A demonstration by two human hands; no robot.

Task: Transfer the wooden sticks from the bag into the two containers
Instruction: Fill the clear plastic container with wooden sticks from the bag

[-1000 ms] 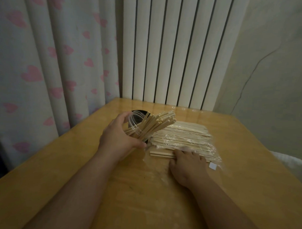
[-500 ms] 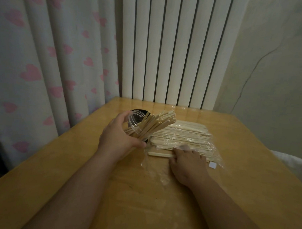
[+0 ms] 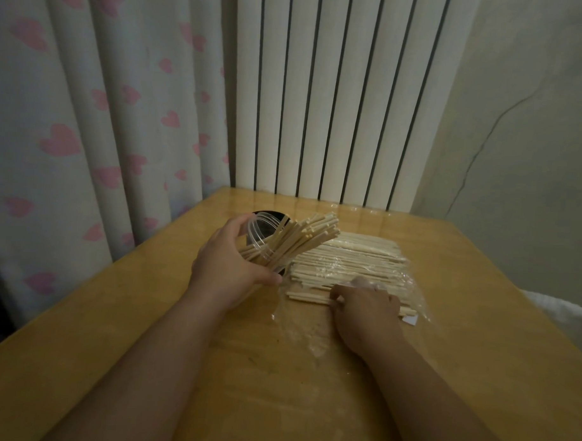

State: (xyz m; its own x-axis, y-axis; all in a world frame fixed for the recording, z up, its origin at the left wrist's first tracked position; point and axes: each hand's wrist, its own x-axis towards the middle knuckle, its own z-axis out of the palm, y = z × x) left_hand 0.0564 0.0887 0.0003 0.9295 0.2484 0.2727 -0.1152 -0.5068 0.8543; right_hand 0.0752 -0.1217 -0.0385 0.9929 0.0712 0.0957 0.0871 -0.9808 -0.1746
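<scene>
"Gripping what, the left hand point(image 3: 228, 267)?"

"A clear container point(image 3: 261, 231), round, of thin glossy plastic. Fingers and thumb curl round its wall, and it is tipped so that its mouth faces away from the palm, towards the bag point(image 3: 409, 284)."

"And inside it?"

"A bundle point(image 3: 302, 240) of pale, square-cut wooden sticks, slim and matt. Their long axis slants up and away from the left hand, with the cut ends fanned out past the rim."

"Where are the rest?"

"The wooden sticks point(image 3: 347, 258) lie flat in the crinkled clear bag on the smooth yellow table point(image 3: 477, 325), just beyond the right hand point(image 3: 365, 308). They run crosswise, from one hand towards the other. A few loose sticks point(image 3: 308, 296) poke out beside its thumb, lying the same way."

"Is the right hand holding them?"

"It lies knuckles up on the bag's near edge, fingers bent down onto the sticks. Its back hides the fingertips, so I cannot tell whether it pinches or only presses."

"Anything else unclear?"

"A dark round thing point(image 3: 273, 216) behind the clear container is mostly covered. A white label point(image 3: 410, 320) by the right hand is too small to read."
</scene>
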